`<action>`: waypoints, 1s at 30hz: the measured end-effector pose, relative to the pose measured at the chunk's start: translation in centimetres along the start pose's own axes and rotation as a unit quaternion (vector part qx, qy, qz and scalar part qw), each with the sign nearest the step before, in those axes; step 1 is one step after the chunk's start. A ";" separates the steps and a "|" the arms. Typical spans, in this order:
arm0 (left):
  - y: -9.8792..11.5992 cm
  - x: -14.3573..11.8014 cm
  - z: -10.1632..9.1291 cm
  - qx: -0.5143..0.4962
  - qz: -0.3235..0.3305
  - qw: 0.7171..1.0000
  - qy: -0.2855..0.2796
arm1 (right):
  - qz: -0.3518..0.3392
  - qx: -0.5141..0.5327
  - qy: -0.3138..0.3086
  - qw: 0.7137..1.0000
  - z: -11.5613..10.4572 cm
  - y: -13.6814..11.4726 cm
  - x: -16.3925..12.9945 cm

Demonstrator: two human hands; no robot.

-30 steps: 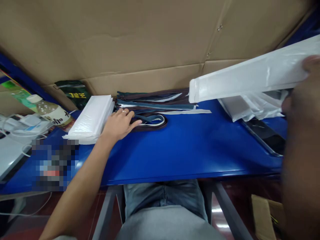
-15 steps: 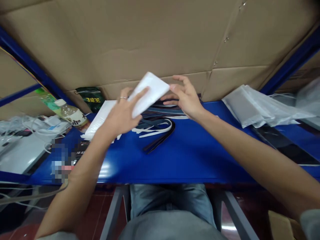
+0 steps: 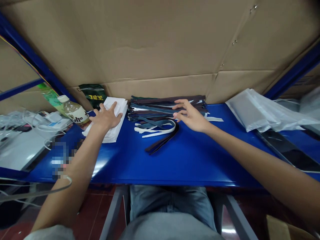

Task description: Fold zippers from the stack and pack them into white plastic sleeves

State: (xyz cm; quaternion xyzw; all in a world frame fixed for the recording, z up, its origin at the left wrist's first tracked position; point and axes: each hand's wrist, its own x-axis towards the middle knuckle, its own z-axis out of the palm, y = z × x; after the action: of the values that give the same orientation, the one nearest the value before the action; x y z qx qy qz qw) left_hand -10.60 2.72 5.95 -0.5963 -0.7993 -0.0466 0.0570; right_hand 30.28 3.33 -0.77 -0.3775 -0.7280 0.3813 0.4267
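My left hand [image 3: 107, 116] lies with its fingers spread on a stack of flat white packets [image 3: 113, 135] at the left of the blue table. My right hand [image 3: 191, 116] hovers over the right part of a pile of zipper-like strips [image 3: 155, 108] in dark brown, blue and white. Its fingers are loosely bent and apart, with nothing seen between them. In front of the pile lie a looped white strip [image 3: 160, 132] and a folded dark strip [image 3: 161, 143].
Clear plastic bags [image 3: 250, 110] and a dark flat panel [image 3: 287, 146] lie on the right. At left stand a drink bottle [image 3: 75, 111], a dark green pouch [image 3: 93, 95] and tangled white cables [image 3: 37, 125]. A cardboard sheet [image 3: 155, 43] lines the back.
The white packet held up by my left hand has come down onto the stack at left, and that hand has spread. My right hand has lowered to the strips.
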 end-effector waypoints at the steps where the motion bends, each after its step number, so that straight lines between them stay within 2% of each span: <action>1: 0.2 -0.1 0.0 -0.002 0.008 1.000 0.007 | -0.002 -0.014 -0.012 1.000 0.1 0.1 -0.2; 5: 0.6 -0.1 0.4 0.003 0.020 1.000 0.005 | -0.009 -0.047 -0.037 0.998 0.4 0.3 -0.9; 12: 0.6 2.0 1.9 0.023 -0.051 0.998 -0.031 | -0.040 -0.104 -0.036 0.993 0.3 -0.3 -0.9; 15: 0.3 2.5 2.2 0.009 -0.054 0.997 -0.055 | -0.122 -0.196 -0.097 0.968 -0.2 -1.0 -0.9; 17: 0.2 2.5 2.3 0.001 -0.051 0.996 -0.067 | -0.144 -0.267 -0.117 0.946 -0.4 -1.5 -0.9; 19: 0.1 2.4 2.4 -0.004 -0.047 0.996 -0.072 | -0.075 -0.334 -0.089 0.935 -0.2 -2.0 -0.7; 21: 0.3 1.9 2.4 -0.005 -0.047 0.997 -0.064 | 0.041 -0.389 -0.069 0.918 0.2 -2.4 -0.4; 23: 0.9 1.0 2.0 0.006 -0.038 0.999 -0.029 | 0.123 -0.433 -0.093 0.888 0.8 -2.7 0.2; 25: 1.9 -0.2 1.1 0.019 0.006 0.999 0.039 | 0.148 -0.465 -0.123 0.864 1.4 -3.1 0.8; 27: 3.3 -1.3 0.0 0.010 0.104 0.990 0.098 | 0.141 -0.474 -0.143 0.857 1.6 -3.4 1.4; 28: 4.2 -1.8 -0.5 -0.006 0.168 0.980 0.110 | 0.132 -0.472 -0.152 0.858 1.7 -3.6 1.6; 30: 6.0 -2.4 -1.3 -0.054 0.307 0.945 0.095 | 0.110 -0.461 -0.167 0.865 1.5 -4.0 1.8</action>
State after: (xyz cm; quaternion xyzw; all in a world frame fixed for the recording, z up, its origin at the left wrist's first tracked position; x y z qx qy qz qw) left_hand -4.13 1.98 6.94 -0.8078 -0.5648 -0.1258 0.1120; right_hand 27.39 2.90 2.81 -0.5398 -0.8347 0.1042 0.0314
